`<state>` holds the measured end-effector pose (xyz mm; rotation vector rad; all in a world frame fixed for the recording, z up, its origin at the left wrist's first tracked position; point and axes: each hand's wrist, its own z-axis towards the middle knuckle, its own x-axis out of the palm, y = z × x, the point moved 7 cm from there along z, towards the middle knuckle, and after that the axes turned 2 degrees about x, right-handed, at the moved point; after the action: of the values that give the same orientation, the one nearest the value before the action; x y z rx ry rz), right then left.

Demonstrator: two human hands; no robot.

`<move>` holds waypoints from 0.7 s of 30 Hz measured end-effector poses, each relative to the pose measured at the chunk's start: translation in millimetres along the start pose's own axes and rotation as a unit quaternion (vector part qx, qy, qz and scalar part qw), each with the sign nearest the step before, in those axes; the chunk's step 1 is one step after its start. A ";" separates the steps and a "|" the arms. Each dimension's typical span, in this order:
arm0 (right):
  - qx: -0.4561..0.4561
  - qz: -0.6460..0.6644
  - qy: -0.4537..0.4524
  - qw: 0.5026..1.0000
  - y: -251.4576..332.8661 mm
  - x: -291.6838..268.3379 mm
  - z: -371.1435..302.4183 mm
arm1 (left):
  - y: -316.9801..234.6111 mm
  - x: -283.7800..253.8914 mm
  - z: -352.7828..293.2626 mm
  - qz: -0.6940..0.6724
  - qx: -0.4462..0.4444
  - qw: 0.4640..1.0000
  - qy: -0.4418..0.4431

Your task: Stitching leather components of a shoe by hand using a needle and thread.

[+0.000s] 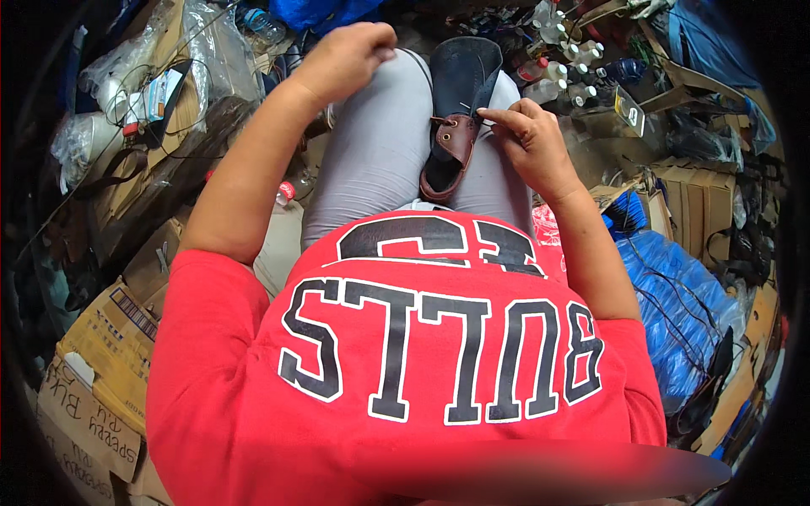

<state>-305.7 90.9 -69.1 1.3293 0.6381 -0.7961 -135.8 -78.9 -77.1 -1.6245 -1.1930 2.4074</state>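
A dark shoe (462, 72) with a brown leather heel part and metal eyelets lies between my thighs, its toe pointing away from me. My left hand (353, 57) is raised over the left knee with its fingers closed. From it a thin dark cord (423, 66) curves down to the eyelets at the shoe's left side. My right hand (533, 139) is at the shoe's right edge beside the eyelets, index finger and thumb pinched together there. Any small thing inside that pinch is too fine to make out.
Several small bottles (561, 72) stand at the far right. A blue plastic-wrapped bundle (675, 295) lies to the right, near stacked cardboard (696, 198). Flattened cardboard boxes (97, 371) lie at the left. Clear plastic bags (211, 55) and loose cords clutter the far left.
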 end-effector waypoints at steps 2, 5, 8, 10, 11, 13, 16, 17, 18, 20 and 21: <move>0.007 -0.006 0.002 1.000 0.9 2.2 -3.1 | -1.1 -3.0 6.4 0.035 0.007 0.999 0.003; 0.007 -0.053 -0.001 0.999 3.6 3.7 -7.0 | -16.7 18.9 17.5 0.107 0.067 0.990 0.069; 0.016 -0.081 0.001 0.997 2.9 4.1 -9.1 | -19.7 36.3 32.8 0.122 0.086 0.980 0.131; 0.025 -0.071 0.001 0.997 0.7 3.3 -9.6 | -5.1 30.3 38.1 0.060 0.032 0.988 0.138; 0.029 -0.071 -0.001 0.997 0.2 2.6 -10.2 | 5.1 23.6 39.3 -0.017 0.001 0.990 0.141; 0.033 -0.063 -0.001 0.998 -0.4 1.9 -10.9 | 27.6 -20.0 37.9 -0.021 -0.003 1.000 0.018; 0.020 -0.090 -0.008 0.996 4.1 1.2 -12.2 | 75.0 -61.1 20.0 0.084 -0.130 0.988 -0.006; 0.017 -0.090 -0.008 0.996 5.9 1.5 -12.4 | 76.8 -62.4 12.0 0.146 -0.120 0.982 0.002; 0.012 -0.110 -0.007 0.994 8.6 2.2 -12.5 | 78.2 -58.0 3.8 0.208 -0.130 0.969 0.034; 0.007 -0.129 -0.004 0.992 13.0 3.8 -13.0 | 55.9 -44.4 -8.5 0.149 -0.069 0.986 0.008; -0.004 -0.144 -0.015 0.989 17.0 3.5 -13.9 | 35.2 -36.9 -14.1 0.108 -0.014 0.994 -0.027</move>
<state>-289.5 105.1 -63.9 1.2292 0.8202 -1.0437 -93.7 -110.3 -70.9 -1.7952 -1.1144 2.5872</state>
